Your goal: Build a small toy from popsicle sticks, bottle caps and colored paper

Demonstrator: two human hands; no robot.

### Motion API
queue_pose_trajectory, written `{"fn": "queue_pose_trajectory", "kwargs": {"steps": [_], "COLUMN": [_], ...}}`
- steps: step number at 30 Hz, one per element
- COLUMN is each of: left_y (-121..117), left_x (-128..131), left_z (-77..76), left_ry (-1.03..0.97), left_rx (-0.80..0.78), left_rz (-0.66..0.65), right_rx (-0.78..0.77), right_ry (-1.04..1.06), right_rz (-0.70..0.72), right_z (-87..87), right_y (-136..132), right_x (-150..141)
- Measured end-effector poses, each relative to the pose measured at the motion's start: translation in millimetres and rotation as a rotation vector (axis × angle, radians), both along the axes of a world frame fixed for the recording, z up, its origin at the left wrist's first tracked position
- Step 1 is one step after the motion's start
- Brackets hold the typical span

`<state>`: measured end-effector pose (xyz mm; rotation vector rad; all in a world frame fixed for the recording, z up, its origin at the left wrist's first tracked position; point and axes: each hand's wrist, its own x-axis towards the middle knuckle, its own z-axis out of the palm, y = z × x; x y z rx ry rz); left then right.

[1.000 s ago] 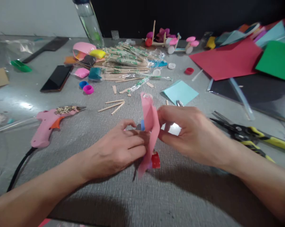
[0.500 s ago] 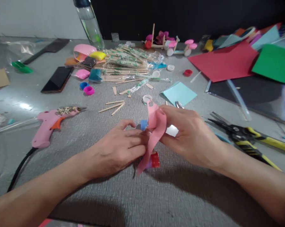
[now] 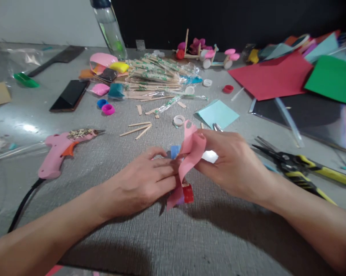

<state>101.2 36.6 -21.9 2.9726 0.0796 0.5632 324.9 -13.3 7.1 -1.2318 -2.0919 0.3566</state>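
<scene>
Palm down, the left hand [image 3: 150,178] reached in low over the gray tabletop [image 3: 207,241], its forearm slanting up from the lower left. Its fingers lay close together and bent, pointing toward the right hand [image 3: 233,165], with the index finger arched above the others. Their tips ran in behind a pink strip [image 3: 194,147], so whether they were clamped on anything could not be told.

Opposite, the right hand came in from the lower right, wrist raised and back of the hand up, its thumb below and its index finger above. Those two digits were pinched together on the pink strip, which stood between the hands, curling over at the right fingertips and trailing down past the left fingertips in a twisted tail. A notch showed in its upper end.

Just beyond the left fingertips sat a blue cap [image 3: 175,151]. Nearer the wearer than those fingertips, beside the strip's tail, was a red cap [image 3: 188,194].

Farther out, ahead of both hands, lay a white ring [image 3: 179,120]. Past the right knuckles was a folded light-blue paper [image 3: 218,114], and to the right of that hand rested yellow-and-black pliers [image 3: 289,163]. Well to the left of the left hand lay a pink glue gun [image 3: 56,151], with thin wooden sticks [image 3: 135,130] ahead of its fingers.
</scene>
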Motion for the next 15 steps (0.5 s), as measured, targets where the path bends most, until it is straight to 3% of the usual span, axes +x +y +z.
{"fn": "queue_pose_trajectory", "kwargs": {"steps": [15], "left_y": [-3.1], "left_x": [-1.4], "left_z": [1.3], "left_ry": [0.007], "left_rx": [-0.041], "left_rz": [0.035], "right_rx": [-0.100], "right_ry": [0.031], "right_rz": [0.028], "right_z": [3.7], "right_y": [1.1], "right_x": [1.3]}}
